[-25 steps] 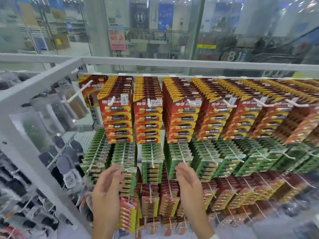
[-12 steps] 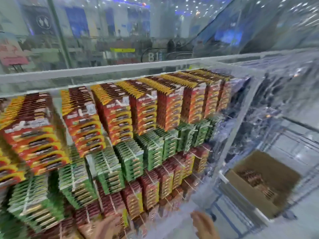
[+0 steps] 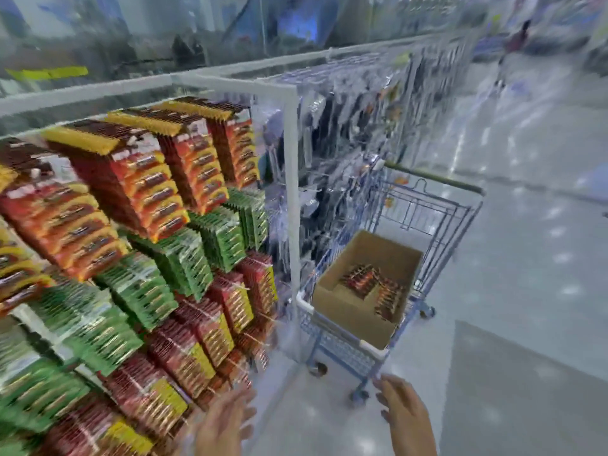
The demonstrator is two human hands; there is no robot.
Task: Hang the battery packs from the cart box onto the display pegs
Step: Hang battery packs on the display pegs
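Left hand (image 3: 227, 422), right hand (image 3: 406, 419) pulled off display (image 3: 138, 225); cart box (image 3: 352, 320) holds battery packs (image 3: 371, 283).

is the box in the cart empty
No, a batch of battery packs lies at the bottom of the box in the cart.

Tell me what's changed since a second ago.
The view swung right from the display to the cart. Left grip and right grip drew back from the green packs and dropped low, empty, the right nearer the cart. Hung packs and the box look unchanged.
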